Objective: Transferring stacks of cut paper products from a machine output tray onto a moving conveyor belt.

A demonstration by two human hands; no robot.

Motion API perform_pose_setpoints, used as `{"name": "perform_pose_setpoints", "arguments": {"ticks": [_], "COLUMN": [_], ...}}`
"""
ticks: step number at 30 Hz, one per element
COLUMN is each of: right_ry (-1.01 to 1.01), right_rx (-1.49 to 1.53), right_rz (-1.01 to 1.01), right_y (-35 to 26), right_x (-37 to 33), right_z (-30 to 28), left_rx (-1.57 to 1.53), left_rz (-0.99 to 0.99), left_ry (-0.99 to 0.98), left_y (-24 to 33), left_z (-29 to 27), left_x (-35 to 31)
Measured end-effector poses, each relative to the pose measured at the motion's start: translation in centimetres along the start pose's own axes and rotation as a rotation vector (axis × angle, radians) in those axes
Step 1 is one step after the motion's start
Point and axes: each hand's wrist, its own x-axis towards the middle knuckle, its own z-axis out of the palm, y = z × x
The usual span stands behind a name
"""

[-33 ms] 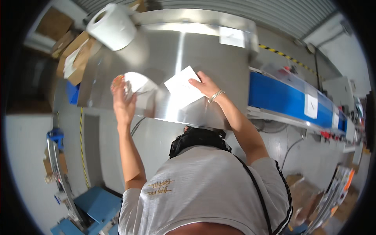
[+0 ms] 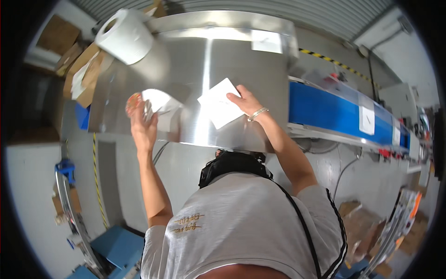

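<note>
Bright, even light from above. Steel table (image 2: 241, 60) throws strong glare: a white vertical streak down its middle and a washed-out patch near the far edge. White paper sheet (image 2: 220, 108) nearly blown out, paper roll (image 2: 124, 36) bright too. Soft shadows only, e.g. under right hand (image 2: 244, 101) and beside left hand (image 2: 141, 122). Left hand slightly motion-blurred. Heavy fisheye: straight edges bow, black vignette in all corners, detail at the rim smeared and soft. Centre reasonably sharp.
</note>
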Motion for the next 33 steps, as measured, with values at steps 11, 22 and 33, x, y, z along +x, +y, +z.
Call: {"name": "perform_pose_setpoints", "arguments": {"ticks": [11,22,33], "right_ry": [0.808,0.779,-0.144], "right_rx": [-0.246,-1.062,-0.3], "right_rz": [0.041,-0.219,-0.495], "right_y": [10.4,7.1,-1.0], "right_x": [-13.3,-16.0,-10.5], "right_z": [-26.2,-25.8,-10.8], "left_rx": [-0.011,-0.14,-0.145], "left_rz": [0.011,0.023,0.153], "left_ry": [-0.141,-0.128,-0.186], "left_y": [14.8,18.2,17.2], "left_z": [9.6,12.1,12.0], "left_x": [-7.3,-11.0,-11.1]}}
